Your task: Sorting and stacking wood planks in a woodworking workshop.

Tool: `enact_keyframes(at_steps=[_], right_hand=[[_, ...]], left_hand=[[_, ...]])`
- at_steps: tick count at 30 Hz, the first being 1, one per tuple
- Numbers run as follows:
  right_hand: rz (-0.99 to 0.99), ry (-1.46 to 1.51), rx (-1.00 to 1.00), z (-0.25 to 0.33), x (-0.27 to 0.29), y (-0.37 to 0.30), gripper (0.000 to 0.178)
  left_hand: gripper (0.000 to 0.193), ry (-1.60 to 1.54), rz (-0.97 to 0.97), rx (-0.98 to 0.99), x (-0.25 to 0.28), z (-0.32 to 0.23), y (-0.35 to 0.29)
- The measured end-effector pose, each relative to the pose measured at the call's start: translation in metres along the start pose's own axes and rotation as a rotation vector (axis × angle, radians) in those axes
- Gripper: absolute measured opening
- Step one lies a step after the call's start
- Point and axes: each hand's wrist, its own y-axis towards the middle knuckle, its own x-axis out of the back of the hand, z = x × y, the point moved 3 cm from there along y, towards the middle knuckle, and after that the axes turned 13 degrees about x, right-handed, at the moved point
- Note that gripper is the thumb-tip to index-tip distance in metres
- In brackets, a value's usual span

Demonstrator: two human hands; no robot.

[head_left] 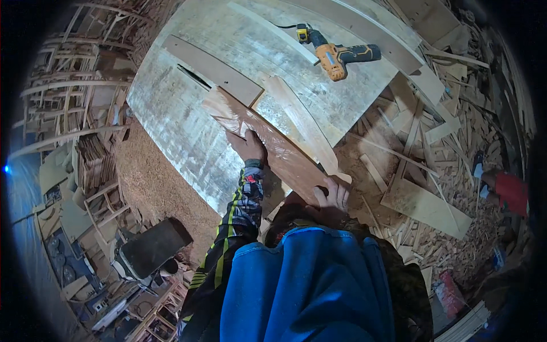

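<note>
A long brown wooden board [279, 149] slants across the worktable's near edge toward my body. My left hand [248, 147] grips its left edge about midway, with the thumb on top and the other fingers partly hidden. At the near end, my right hand [331, 200] curls its fingers over the board. Close by on the right lies a paler, curved wooden piece [302, 117]. Beyond the held board's far end, a flat grey-brown board [213, 68] rests on the tabletop beside a narrow dark slot [194, 77].
An orange and black cordless drill [333, 57] lies on the worn worktable [165, 122], near a thin pale strip [273, 28]. Wood offcuts [433, 199] cover the floor at right. A dark-seated chair [154, 248] stands lower left, near sawdust [151, 165] and stacked wooden parts [94, 159].
</note>
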Motion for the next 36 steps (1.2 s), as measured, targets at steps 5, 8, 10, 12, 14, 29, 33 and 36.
enact_keyframes(at_steps=[5,8,10,12,14,29,33,36], right_hand=[[0.079,0.009,0.055,-0.005,-0.012,0.001,0.056],[0.039,0.045,0.046,0.000,-0.014,0.006,0.056],[0.050,0.062,0.056,0.000,-0.013,0.011,0.056],[0.051,0.070,0.044,-0.001,-0.017,0.011,0.057],[0.044,0.076,0.046,-0.001,-0.026,0.011,0.057],[-0.047,0.043,0.324,0.011,-0.042,0.054,0.047],[-0.067,0.020,0.327,0.016,-0.047,0.063,0.043],[-0.076,-0.002,0.336,0.018,-0.048,0.072,0.042]], left_hand=[[0.058,-0.016,0.070,0.023,0.002,-0.011,0.005],[0.056,-0.008,-0.008,-0.004,0.002,-0.004,0.015],[0.055,0.156,-0.106,-0.046,0.001,0.009,0.026],[0.057,0.195,-0.084,-0.028,-0.002,0.013,0.027],[0.062,0.103,0.020,0.050,0.003,-0.004,0.023],[0.072,0.320,-0.145,0.028,0.008,0.006,0.070],[0.072,0.322,-0.153,0.050,0.009,0.005,0.077],[0.072,0.311,-0.144,0.053,0.009,0.006,0.085]])
